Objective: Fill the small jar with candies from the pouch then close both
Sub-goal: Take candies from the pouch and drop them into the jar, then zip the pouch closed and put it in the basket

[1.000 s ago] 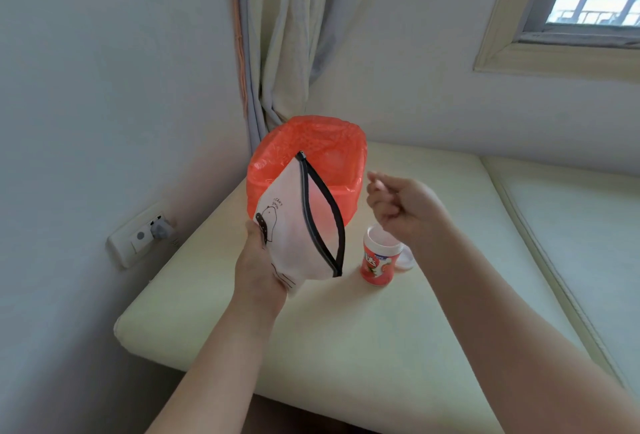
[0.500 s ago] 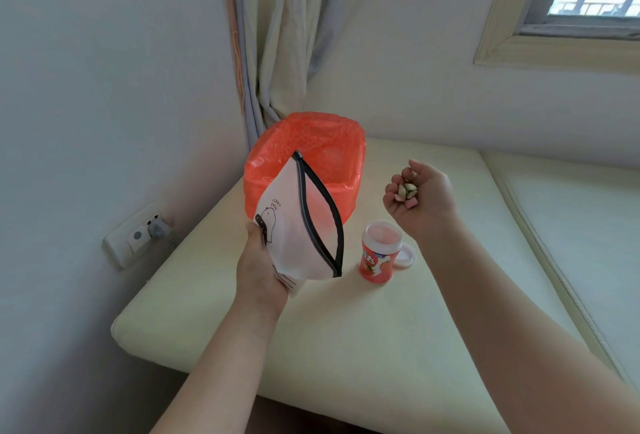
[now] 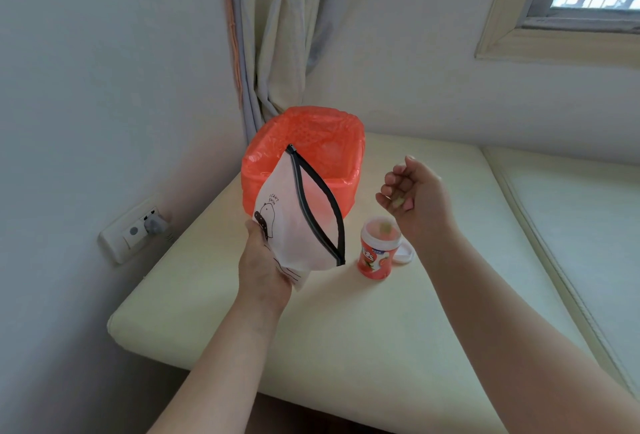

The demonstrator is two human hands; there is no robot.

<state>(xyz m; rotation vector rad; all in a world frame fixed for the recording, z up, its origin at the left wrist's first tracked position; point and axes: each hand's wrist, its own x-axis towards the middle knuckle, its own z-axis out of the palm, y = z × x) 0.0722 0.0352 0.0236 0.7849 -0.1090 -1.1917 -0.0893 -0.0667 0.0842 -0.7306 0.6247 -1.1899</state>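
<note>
My left hand (image 3: 263, 271) holds a white zip pouch (image 3: 294, 226) upright above the cushion; its black zipper mouth gapes open toward the right. A small red jar (image 3: 375, 255) stands open on the cushion, its white lid (image 3: 405, 255) lying just behind it to the right. Directly above the jar hovers my right hand (image 3: 415, 198), palm tilted down and fingers loosened, with pale candies (image 3: 398, 203) at the palm. One candy (image 3: 385, 227) is blurred in the air at the jar's mouth.
An orange-lined bin (image 3: 304, 153) stands behind the pouch near the curtain (image 3: 277, 35). The pale cushion (image 3: 311, 329) ends at a front edge near me; a second cushion (image 3: 571, 226) lies to the right. A wall socket (image 3: 138, 229) is at the left.
My right hand went from a fist over the jar, to palm-up showing candies, to tipped over the jar with fingers loosened and candies falling. The pouch hand stayed put.
</note>
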